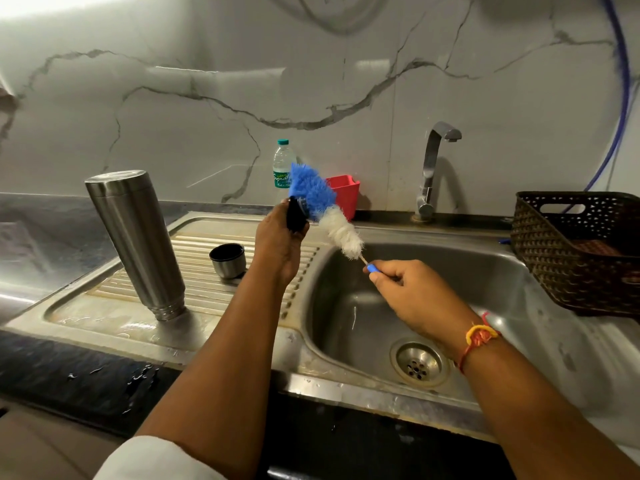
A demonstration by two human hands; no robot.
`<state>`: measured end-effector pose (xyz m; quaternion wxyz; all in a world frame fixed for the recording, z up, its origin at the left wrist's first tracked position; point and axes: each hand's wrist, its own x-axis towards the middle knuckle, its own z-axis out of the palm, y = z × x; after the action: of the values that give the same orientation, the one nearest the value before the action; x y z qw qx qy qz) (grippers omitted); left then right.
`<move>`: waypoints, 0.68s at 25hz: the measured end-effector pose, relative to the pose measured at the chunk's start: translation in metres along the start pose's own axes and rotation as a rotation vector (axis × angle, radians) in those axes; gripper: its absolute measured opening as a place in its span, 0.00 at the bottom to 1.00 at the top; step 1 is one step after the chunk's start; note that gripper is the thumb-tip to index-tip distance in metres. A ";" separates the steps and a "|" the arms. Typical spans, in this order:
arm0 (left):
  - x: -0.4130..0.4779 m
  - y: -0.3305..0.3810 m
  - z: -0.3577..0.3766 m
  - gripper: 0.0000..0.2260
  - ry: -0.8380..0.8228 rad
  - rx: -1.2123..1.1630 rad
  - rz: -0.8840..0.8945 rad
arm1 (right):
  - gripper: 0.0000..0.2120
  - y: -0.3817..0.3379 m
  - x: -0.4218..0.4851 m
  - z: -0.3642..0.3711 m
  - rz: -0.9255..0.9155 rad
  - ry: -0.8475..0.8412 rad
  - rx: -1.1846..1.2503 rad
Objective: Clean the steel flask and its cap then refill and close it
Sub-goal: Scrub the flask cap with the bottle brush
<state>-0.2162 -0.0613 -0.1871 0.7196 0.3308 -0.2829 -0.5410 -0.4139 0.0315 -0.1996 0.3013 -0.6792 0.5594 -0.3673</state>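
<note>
Left hand (278, 242), fingers clamped round the black cap (295, 216) — right hand (415, 296), fingers pinched on the brush (313, 192) handle.

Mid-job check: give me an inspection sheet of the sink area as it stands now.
Surface: wet stainless-steel drainboard.
Job's things: tall steel flask mouth down on the drainboard; small steel cup mouth up beside it; black cap against the blue-and-white bottle brush.
Clutter: clear plastic bottle, red plastic tub, brown woven basket.
Grippers: left hand grips the black cap; right hand pinches the brush handle.
Cables: blue hose on the wall.
Surroundings: steel tap, marble-look wall.
</note>
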 end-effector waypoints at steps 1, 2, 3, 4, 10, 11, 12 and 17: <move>0.001 0.001 -0.002 0.08 -0.011 0.022 -0.001 | 0.15 0.000 -0.001 0.000 0.002 -0.006 -0.006; 0.000 0.000 -0.003 0.08 -0.042 0.073 -0.011 | 0.15 0.000 0.000 0.000 0.008 -0.003 -0.014; -0.001 -0.002 -0.003 0.08 -0.078 0.124 -0.024 | 0.15 0.001 0.002 0.000 0.018 0.016 -0.018; -0.003 -0.003 -0.001 0.08 -0.099 0.152 -0.037 | 0.15 0.001 0.005 0.000 0.031 0.046 -0.015; 0.000 0.003 -0.001 0.22 -0.060 -0.094 -0.115 | 0.12 0.003 0.011 -0.001 0.084 0.202 0.057; 0.000 0.003 -0.002 0.23 -0.059 -0.126 -0.130 | 0.12 0.002 0.012 -0.001 0.090 0.206 0.071; -0.002 0.003 -0.001 0.23 -0.055 -0.144 -0.142 | 0.13 0.001 0.012 -0.002 0.098 0.203 0.084; -0.002 0.002 -0.001 0.25 -0.027 -0.184 -0.135 | 0.14 -0.001 0.010 0.001 0.113 0.158 0.093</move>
<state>-0.2147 -0.0589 -0.1864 0.7049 0.2744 -0.2188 -0.6164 -0.4114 0.0215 -0.1975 0.3078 -0.6007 0.6012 -0.4277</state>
